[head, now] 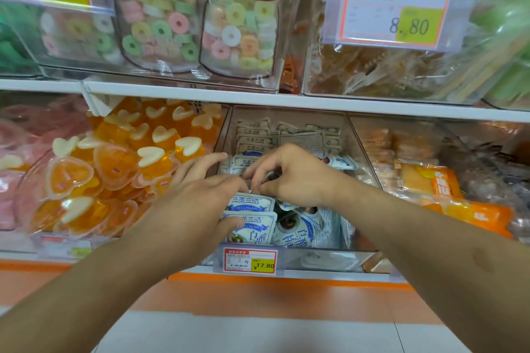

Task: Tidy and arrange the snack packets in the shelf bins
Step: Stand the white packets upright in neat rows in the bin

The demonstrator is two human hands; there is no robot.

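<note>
Clear bin (355, 135), white-blue packets (249, 218): left hand (198, 195) presses flat on them; right hand (289, 175) pinches one. Risk: loose front packets slipping over the bin's low front lip.

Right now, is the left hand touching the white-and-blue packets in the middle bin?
Touching. The head view shows the left hand lying on the front packets, thumb pressed on one.
</note>
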